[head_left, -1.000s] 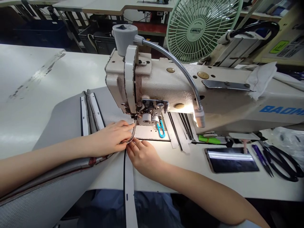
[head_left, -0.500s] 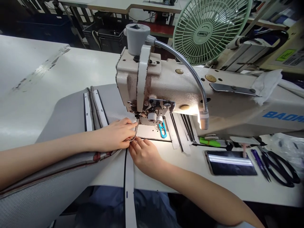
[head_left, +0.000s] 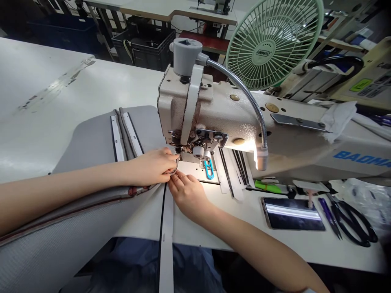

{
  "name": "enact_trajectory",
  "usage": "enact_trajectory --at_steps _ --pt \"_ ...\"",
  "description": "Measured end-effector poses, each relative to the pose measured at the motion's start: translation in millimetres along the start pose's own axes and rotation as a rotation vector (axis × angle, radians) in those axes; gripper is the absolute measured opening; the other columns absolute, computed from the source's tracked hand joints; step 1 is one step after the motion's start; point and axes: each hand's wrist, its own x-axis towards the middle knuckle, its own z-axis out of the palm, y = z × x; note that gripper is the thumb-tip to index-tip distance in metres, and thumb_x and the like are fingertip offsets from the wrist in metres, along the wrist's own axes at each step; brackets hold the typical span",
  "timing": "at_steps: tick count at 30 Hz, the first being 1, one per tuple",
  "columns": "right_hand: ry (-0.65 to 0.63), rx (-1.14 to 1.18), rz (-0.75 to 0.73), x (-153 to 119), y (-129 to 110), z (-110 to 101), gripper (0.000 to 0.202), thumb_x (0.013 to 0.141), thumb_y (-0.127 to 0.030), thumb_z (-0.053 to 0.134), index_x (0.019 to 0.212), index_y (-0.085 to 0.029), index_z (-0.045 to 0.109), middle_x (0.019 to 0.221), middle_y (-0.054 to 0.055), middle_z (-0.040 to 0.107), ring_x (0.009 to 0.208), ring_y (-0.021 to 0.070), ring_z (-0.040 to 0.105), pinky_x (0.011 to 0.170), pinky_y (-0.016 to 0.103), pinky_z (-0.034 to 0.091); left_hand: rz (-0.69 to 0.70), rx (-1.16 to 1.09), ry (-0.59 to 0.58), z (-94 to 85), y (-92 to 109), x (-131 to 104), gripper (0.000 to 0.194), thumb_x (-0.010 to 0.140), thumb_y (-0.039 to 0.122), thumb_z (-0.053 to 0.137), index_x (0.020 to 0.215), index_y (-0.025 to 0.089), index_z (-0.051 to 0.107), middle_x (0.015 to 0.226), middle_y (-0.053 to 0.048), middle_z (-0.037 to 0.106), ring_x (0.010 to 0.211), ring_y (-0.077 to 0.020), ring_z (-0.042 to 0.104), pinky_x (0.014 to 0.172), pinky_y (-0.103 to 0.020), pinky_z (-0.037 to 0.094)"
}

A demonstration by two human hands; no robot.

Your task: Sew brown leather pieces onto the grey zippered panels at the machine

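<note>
Close to the needle area of a sewing machine [head_left: 201, 106], my left hand [head_left: 154, 166] is closed on the edge of a grey fabric piece [head_left: 88, 215]. My right hand [head_left: 189, 195] is just below it, its fingers pinched at the same fabric corner, where a white strip with a black edge [head_left: 166, 240] meets it. That strip hangs down over the table's front edge. Behind my left forearm, two white slotted strips [head_left: 132, 132] lie along a seam of the grey fabric. What sits right under the presser foot is hidden by my fingers.
A blue looped piece [head_left: 209, 169] lies on the machine bed, with several white and black strips [head_left: 227, 175] beside it. Further right are a phone [head_left: 293, 213], a purple tool [head_left: 330, 217] and black-handled scissors [head_left: 356, 224]. A green fan [head_left: 271, 44] stands behind the machine.
The camera view has shifted slightly, so the machine sits a little lower and further right. Both hands remain at the fabric corner; my left fingers are curled more tightly.
</note>
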Motion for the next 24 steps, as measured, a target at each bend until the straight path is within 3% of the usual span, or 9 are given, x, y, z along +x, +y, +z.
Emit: enact_trajectory --at_steps 10,17,19,21,24 --pt "0.022 -0.019 -0.002 -1 -12 -8 0.034 0.096 -0.008 0.038 0.113 -0.002 0.067 0.114 0.020 0.069 0.107 0.0288 0.063 0.072 0.036 0.050 -0.016 -0.025 -0.067 -1.5 6 -6 0.026 0.085 0.017 0.048 0.061 0.019 0.038 0.076 -0.004 0.057 0.091 -0.0215 0.054 0.072 -0.031 0.040" --pt "-0.051 0.021 0.043 6 3 -5 0.034 0.095 -0.007 0.038 0.117 0.001 0.062 0.116 0.022 0.066 0.113 0.0307 0.056 0.073 0.038 0.046 -0.031 0.058 -0.014 -1.6 1 6 0.020 0.080 0.017 0.048 0.061 0.019 0.041 0.075 -0.003 0.057 0.078 -0.0183 0.053 0.067 -0.031 0.037" --pt "-0.101 0.082 0.091 7 4 -12 0.031 0.093 -0.007 0.040 0.114 -0.003 0.062 0.111 0.020 0.065 0.106 0.0284 0.056 0.074 0.038 0.044 -0.090 0.091 -0.010 -3.8 1 7 0.014 0.079 0.020 0.049 0.066 0.019 0.045 0.075 -0.002 0.058 0.076 -0.0188 0.054 0.069 -0.032 0.037" --pt "-0.156 0.186 0.118 10 0 -21 0.025 0.092 -0.010 0.043 0.108 -0.008 0.063 0.102 0.015 0.064 0.093 0.0244 0.056 0.073 0.038 0.043 -0.126 0.154 0.022 -8.1 2 3 0.006 0.075 0.025 0.053 0.078 0.020 0.052 0.087 -0.004 0.063 0.084 -0.0217 0.057 0.077 -0.035 0.038" --pt "-0.219 0.365 0.116 18 -10 -29 0.020 0.089 -0.019 0.049 0.105 -0.013 0.061 0.098 0.010 0.061 0.085 0.0220 0.052 0.073 0.038 0.042 -0.126 0.220 -0.070 -18.6 5 -4 0.027 0.069 0.028 0.059 0.095 0.021 0.056 0.101 -0.006 0.065 0.089 -0.0244 0.059 0.083 -0.039 0.037"
